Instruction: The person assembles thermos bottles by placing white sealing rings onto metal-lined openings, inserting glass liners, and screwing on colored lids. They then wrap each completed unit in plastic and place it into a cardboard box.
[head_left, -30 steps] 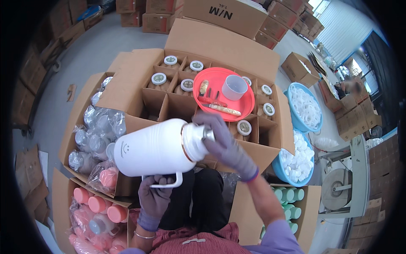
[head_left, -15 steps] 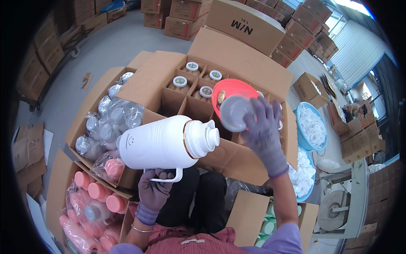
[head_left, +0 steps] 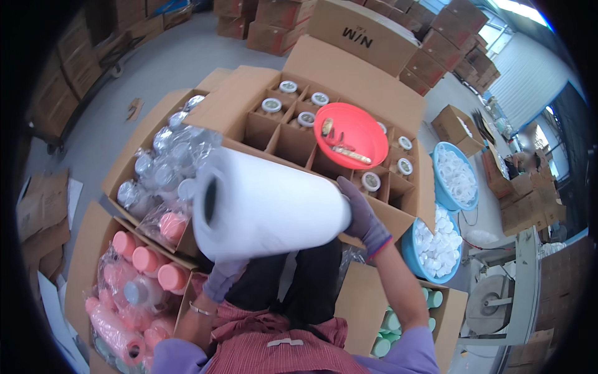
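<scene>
A white thermos flask (head_left: 268, 206) lies sideways in front of me, slightly blurred, its hollow base facing left. My left hand (head_left: 224, 279), in a grey glove, supports it from below; the flask hides those fingers and the handle. Around the flask's right end wraps my gloved right hand (head_left: 364, 218), covering the mouth. The grey cup is out of sight, so whether it sits under my right hand cannot be told. Just beyond, a red plastic bowl (head_left: 367, 134) with small parts rests on a divided carton (head_left: 293, 142) of capped jars or flasks.
Left are a carton of bagged silver-topped flasks (head_left: 165, 165) and one of pink flasks (head_left: 134, 280). Two blue basins (head_left: 474, 202) of white parts stand right. A box with mint-green lids (head_left: 389, 324) is near my right arm. Stacked cartons (head_left: 274, 25) line the back.
The flask has swung round so its base faces left and toward me. My right hand came from the red bowl, grey cup in hand, to the flask's right end; the cup is now hidden.
</scene>
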`<state>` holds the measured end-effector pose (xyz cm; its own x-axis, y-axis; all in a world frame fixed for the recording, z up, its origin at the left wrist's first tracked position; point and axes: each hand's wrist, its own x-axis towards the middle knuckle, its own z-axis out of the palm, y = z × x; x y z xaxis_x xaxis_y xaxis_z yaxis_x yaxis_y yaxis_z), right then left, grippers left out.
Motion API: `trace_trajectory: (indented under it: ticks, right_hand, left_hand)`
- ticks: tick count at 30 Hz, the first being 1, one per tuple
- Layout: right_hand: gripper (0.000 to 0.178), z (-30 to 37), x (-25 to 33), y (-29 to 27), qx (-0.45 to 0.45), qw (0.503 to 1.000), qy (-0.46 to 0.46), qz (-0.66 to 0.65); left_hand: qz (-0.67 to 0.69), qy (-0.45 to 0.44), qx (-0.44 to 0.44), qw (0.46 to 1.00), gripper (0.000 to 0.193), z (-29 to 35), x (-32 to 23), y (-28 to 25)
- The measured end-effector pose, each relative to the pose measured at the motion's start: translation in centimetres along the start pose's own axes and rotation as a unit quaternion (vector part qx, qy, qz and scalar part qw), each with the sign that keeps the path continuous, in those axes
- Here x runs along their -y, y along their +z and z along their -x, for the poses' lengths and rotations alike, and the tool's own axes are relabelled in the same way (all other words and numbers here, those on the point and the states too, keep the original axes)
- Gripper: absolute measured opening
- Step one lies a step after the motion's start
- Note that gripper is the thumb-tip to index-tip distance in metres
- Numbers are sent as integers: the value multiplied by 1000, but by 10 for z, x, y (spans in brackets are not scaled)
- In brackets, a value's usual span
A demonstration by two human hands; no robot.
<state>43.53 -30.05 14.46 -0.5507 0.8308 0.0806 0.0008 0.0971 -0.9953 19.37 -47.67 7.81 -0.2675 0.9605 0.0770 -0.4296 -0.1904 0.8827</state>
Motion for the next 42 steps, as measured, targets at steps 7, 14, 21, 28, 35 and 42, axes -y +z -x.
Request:
trace_trajectory:
  ticks: [7, 14, 21, 28, 35, 42]
  right_hand:
    - [28, -29, -2, -13, 93, 969, 213, 87]
    - [27, 20, 22, 44, 197, 935, 171, 242]
    - [26, 21, 29, 45, 64, 967, 154, 193]
    - [29, 7, 38, 41, 26, 962, 173, 211]
    - [63, -95, 57, 139, 135, 975, -56, 167]
    - [27, -174, 78, 133, 112, 973, 32, -201]
  left_hand:
    - [-614, 299, 264, 681, 47, 1, 7, -25]
    - [-643, 174, 302, 682, 35, -29, -23, -125]
    - [-783, -331, -214, 481, 43, -92, -30, -397]
    - [-100, 121, -385, 909, 44, -141, -58, -396]
    - [159, 92, 291, 939, 52, -149, -194, -153]
    - [-52, 248, 281, 926, 67, -200, -201, -52]
